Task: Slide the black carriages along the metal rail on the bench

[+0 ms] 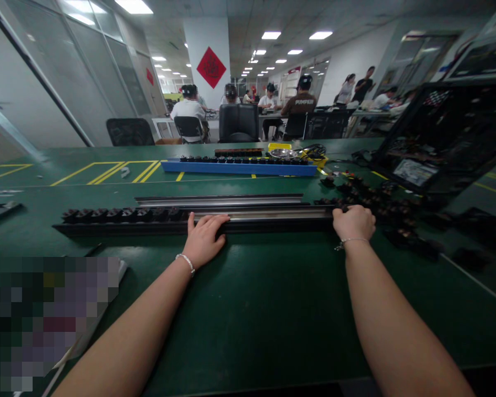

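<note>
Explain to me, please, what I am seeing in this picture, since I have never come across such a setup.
There is no robot here: a person works with bare hands, and one head-worn camera looks forward and down at them. On the green table lies a long black rail with a row of black parts at its left end. The left hand rests on the rail beside that row, fingers spread. The right hand is curled at the other end; whether it grips anything is hidden. Farther back is a blue rail, and loose dark parts lie to the right.
</note>
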`<state>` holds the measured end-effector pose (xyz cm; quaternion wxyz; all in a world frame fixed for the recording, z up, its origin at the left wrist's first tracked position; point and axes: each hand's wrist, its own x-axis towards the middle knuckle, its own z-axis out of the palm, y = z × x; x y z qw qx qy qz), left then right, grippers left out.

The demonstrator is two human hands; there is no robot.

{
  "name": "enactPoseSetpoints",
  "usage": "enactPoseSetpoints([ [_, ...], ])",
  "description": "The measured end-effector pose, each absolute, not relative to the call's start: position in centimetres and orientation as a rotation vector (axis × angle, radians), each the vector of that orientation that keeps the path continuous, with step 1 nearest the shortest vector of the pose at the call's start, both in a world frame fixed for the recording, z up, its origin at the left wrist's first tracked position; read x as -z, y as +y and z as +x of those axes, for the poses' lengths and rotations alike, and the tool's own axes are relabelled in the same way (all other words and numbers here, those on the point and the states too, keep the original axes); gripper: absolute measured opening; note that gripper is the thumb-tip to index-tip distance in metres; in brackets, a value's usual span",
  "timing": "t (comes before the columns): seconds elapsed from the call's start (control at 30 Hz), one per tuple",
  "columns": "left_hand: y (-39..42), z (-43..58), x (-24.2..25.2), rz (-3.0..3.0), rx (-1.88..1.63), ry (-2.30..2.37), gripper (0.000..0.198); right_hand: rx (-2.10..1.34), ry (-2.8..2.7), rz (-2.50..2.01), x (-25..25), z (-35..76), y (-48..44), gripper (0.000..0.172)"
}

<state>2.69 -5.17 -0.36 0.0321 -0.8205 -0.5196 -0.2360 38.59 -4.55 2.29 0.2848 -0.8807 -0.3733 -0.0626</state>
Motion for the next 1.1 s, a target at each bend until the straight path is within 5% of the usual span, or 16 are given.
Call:
enactPoseSetpoints([
  [1.1, -5.1, 2.6, 0.4, -2.524, 0.715, -1.600, 0.044, 0.209, -0.887, -2.303, -1.4, 40.5, -4.4, 0.042],
])
